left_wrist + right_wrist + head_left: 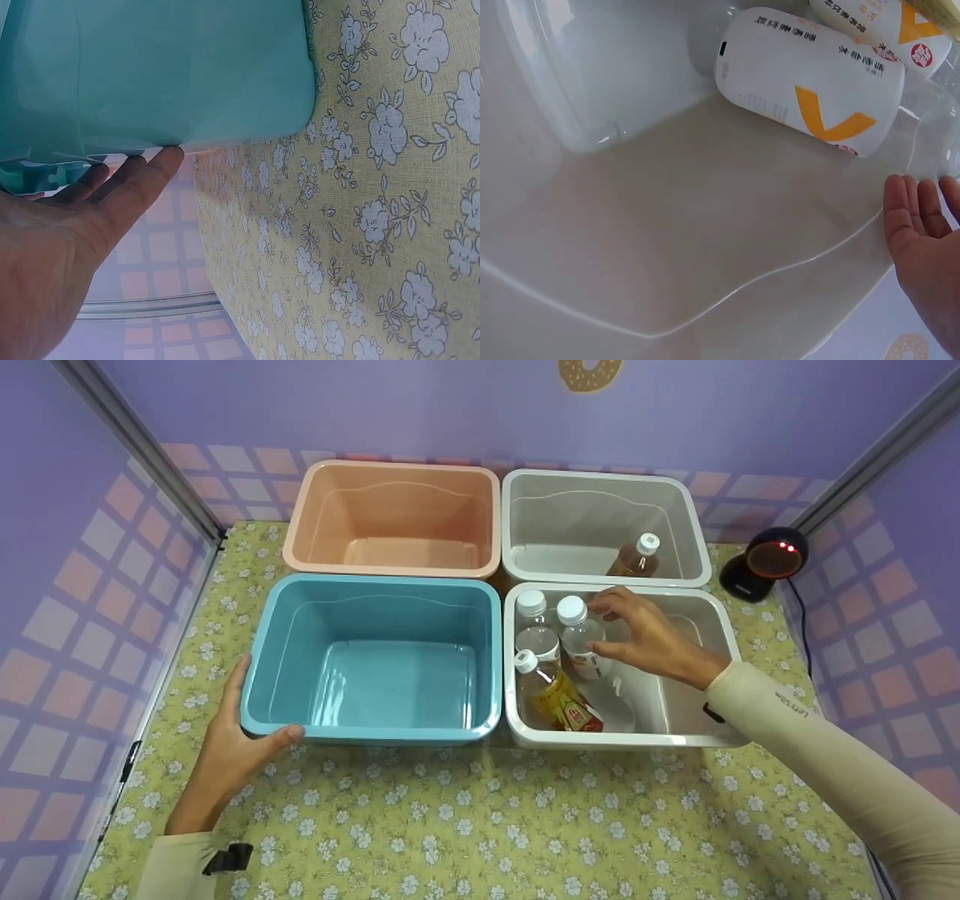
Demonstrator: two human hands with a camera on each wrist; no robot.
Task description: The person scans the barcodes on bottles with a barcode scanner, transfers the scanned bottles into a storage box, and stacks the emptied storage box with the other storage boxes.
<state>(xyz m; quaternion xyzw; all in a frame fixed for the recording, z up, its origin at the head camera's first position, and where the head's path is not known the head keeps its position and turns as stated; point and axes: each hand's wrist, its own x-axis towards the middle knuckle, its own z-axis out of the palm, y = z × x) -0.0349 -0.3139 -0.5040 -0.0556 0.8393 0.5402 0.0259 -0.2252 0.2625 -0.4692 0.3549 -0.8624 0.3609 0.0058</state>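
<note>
My left hand (231, 742) rests at the front left corner of the blue tub (375, 733), thumb along the front rim. In the left wrist view its straight fingers (142, 180) lie against the tub's outer wall. My right hand (649, 637) reaches over the front grey-white tub (637, 739), thumb and fingers spread apart beside a clear bottle (583, 643) with a white cap. That bottle leans, its white label (810, 79) showing an orange mark. Beside it stand another clear bottle (536, 641) and a yellow-and-red labelled bottle (559, 697).
Behind stand a peach tub (390, 572) and a second grey-white tub (600, 581), which holds a bottle of brown drink (637, 559). A black scanner (761, 562) with red lights stands at the right. Walls enclose the flowered tablecloth (450, 825).
</note>
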